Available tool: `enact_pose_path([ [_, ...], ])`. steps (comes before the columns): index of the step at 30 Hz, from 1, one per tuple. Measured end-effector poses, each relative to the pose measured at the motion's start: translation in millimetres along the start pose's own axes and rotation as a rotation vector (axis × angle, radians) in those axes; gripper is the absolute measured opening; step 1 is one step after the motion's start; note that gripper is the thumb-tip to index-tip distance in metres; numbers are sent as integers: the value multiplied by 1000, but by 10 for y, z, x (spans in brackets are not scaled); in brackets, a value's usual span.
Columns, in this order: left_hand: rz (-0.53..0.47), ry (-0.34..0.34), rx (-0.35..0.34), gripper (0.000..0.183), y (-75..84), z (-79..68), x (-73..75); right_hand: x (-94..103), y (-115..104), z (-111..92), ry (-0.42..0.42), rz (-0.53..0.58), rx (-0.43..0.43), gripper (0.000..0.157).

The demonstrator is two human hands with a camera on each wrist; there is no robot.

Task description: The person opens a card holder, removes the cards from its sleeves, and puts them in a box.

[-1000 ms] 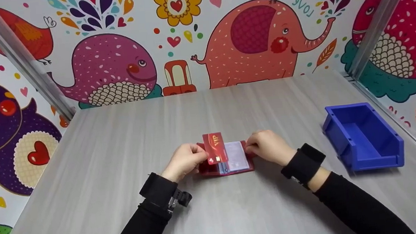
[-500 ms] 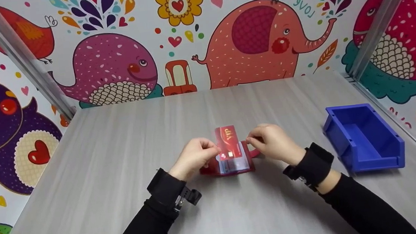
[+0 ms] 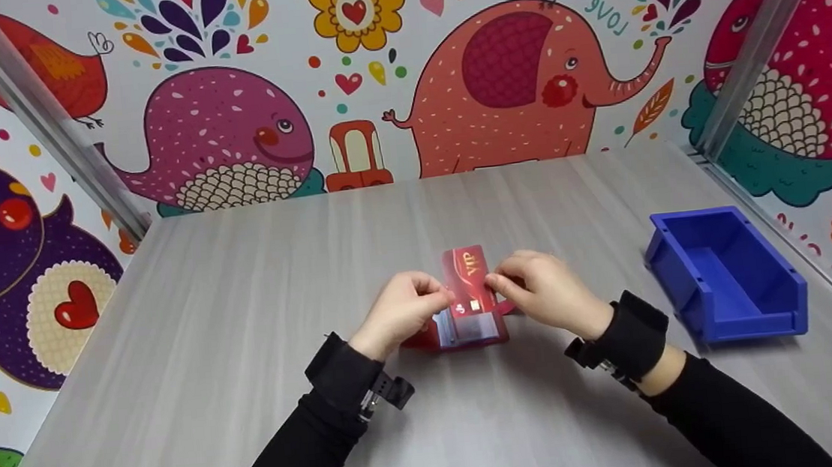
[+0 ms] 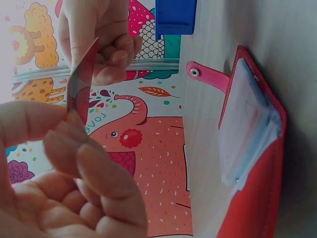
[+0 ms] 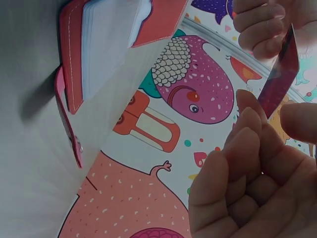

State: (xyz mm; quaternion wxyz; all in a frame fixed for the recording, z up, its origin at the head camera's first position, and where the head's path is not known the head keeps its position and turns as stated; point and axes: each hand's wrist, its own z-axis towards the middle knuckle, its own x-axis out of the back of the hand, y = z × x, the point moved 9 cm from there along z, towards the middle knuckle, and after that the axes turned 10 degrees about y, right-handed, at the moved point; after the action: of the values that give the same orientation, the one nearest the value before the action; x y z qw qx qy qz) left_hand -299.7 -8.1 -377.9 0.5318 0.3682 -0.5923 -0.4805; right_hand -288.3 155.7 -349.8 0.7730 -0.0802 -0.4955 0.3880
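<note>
A red VIP card (image 3: pixel 471 277) is raised above an open red card wallet (image 3: pixel 500 335) on the table. My left hand (image 3: pixel 404 310) pinches the card's left edge between thumb and fingers. At the opposite edge is my right hand (image 3: pixel 545 290), with the card's edge between its thumb and fingertips; in the right wrist view a narrow gap shows beside the thumb (image 5: pixel 299 121). Clear sleeves (image 4: pixel 242 124) fill the wallet, and its pink snap strap (image 4: pixel 208 74) sticks out at the side. My left hand hides part of the wallet's left cover.
A blue plastic bin (image 3: pixel 755 326) stands on the right side of the grey table (image 3: pixel 277 276). Walls (image 3: pixel 359 95) printed with cartoon animals enclose the back and both sides. A wrist-camera strap (image 3: pixel 345 371) is on each wrist.
The card has moved right and slightly up in my left hand, over the wallet's right side. My right hand has left the wallet's right edge and now meets the card's right edge.
</note>
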Motion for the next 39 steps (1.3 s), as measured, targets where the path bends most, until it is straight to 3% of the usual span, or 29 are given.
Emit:
enact_pose_path([
  [16, 87, 11, -54, 9, 16, -2, -52, -72, 9, -28, -7, -26, -33, 26],
  [21, 93, 34, -48, 9, 0, -3, -43, -76, 37, -32, -4, 1, -75, 29],
  [27, 133, 50, -103, 14, 6, 0, -30, -60, 51, -28, -5, 53, -92, 27],
  [30, 210, 84, -154, 20, 6, 12, 17, -4, 61, -14, 17, 66, -76, 26],
  [34, 417, 191, -225, 19, -28, 28, 147, 147, 105, -2, 73, 57, -44, 27],
  [39, 656, 292, -227, 16, -143, 34, 295, 379, 244, -33, 103, 49, -73, 27],
])
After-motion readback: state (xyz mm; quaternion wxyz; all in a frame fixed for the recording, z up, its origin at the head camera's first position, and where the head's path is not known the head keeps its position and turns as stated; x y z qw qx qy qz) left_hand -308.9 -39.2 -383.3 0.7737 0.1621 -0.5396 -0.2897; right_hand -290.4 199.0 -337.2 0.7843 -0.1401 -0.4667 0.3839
